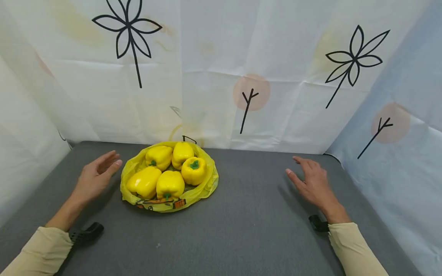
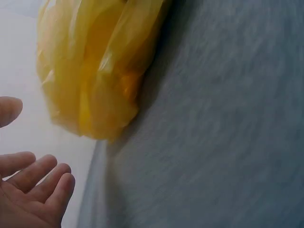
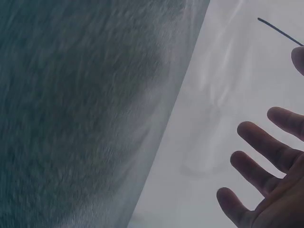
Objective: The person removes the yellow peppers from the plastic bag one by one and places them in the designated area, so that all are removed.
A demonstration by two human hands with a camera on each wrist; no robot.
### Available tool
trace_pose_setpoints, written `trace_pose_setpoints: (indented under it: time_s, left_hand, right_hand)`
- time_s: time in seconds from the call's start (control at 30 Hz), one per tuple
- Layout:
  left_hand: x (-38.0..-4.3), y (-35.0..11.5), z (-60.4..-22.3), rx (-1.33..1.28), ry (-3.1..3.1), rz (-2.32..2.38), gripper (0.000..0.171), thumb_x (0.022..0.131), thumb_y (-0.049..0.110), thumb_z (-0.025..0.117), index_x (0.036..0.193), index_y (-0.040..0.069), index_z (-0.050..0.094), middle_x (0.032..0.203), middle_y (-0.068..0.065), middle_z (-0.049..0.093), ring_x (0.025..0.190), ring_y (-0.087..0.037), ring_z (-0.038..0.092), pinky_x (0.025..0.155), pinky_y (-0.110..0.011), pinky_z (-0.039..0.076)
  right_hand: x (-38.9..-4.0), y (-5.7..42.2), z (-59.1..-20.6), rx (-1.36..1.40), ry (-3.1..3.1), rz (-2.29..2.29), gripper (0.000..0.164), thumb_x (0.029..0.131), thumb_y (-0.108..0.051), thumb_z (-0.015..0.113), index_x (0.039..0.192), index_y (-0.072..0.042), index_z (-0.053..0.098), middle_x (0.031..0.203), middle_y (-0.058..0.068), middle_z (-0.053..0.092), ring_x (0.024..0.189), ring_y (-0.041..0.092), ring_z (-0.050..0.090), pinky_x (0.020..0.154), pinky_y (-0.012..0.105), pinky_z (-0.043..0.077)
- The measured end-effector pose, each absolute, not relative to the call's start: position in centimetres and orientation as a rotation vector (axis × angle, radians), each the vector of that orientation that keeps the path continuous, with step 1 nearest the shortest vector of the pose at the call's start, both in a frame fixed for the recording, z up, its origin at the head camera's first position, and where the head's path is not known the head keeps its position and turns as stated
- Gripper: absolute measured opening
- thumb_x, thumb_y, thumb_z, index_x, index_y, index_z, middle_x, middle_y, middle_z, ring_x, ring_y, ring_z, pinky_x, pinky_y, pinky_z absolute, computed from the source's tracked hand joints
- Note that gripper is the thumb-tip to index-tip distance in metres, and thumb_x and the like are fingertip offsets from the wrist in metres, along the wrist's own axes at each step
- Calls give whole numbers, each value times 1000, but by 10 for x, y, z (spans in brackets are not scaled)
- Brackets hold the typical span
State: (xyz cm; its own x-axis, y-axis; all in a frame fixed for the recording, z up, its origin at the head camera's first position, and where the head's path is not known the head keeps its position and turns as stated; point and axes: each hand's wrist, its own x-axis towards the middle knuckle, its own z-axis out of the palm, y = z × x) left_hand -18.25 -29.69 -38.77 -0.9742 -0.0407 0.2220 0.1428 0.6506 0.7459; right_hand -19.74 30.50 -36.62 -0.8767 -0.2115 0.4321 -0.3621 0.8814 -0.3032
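Note:
Several yellow bell peppers point(image 1: 170, 184) sit inside a yellow plastic bag point(image 1: 212, 178) whose rim is rolled open, left of the middle of the table. Just left of the bag hovers my left hand point(image 1: 94, 177), fingers relaxed and apart from it. In the left wrist view the side of the bag point(image 2: 90, 71) hides the peppers, and the left hand point(image 2: 35, 190) holds nothing. Far to the right of the bag, my right hand point(image 1: 315, 184) is held above the table with its fingers spread. The right wrist view shows that hand point(image 3: 270, 166) with nothing in it.
A dark grey table point(image 1: 241, 230) lies under both hands. White curtains point(image 1: 214, 38) with plant drawings hang along its back and sides. Dark bands point(image 1: 86, 232) are worn at both wrists, by the beige sleeves.

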Motion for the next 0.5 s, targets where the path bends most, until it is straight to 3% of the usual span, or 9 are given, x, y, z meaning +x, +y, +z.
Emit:
trace_pose_setpoints:
  time_s: [0.2,0.23,0.37,0.43,0.5]
  left_hand:
    - [-188,-291,-401,30,-2662,-1427,73,106,50,46,157,0,33,154,-26,41,138,-47,39,105,-59,41]
    - [-188,-290,-403,34,-2664,-1444,72,106,51,46,157,0,34,154,-26,41,138,-46,39,105,-49,44]
    - [-189,-288,-407,46,-2634,-1488,68,106,49,48,152,-2,43,150,-28,45,135,-43,43,88,-13,48]
    - [-189,-287,-410,60,-2610,-1491,66,106,47,50,149,-3,46,147,-28,48,131,-39,47,78,-4,42]
    - [-189,-286,-412,72,-2592,-1479,64,105,45,52,147,-3,49,144,-28,51,127,-31,52,77,-4,42]
  right_hand:
    - [-197,297,-365,405,-2723,632,55,104,-32,60,145,3,48,131,29,55,127,52,42,100,75,23]
    - [-196,296,-365,403,-2736,639,56,104,-32,60,145,3,47,132,29,55,127,52,41,101,75,23]
    - [-196,292,-365,388,-2781,655,57,105,-34,59,147,2,46,133,28,54,130,50,40,103,74,22]
    - [-195,290,-365,384,-2800,656,58,105,-35,59,148,1,45,134,28,54,130,50,40,103,74,22]
    - [-195,288,-365,383,-2816,656,58,105,-35,59,148,1,45,134,28,54,131,50,40,103,74,22]
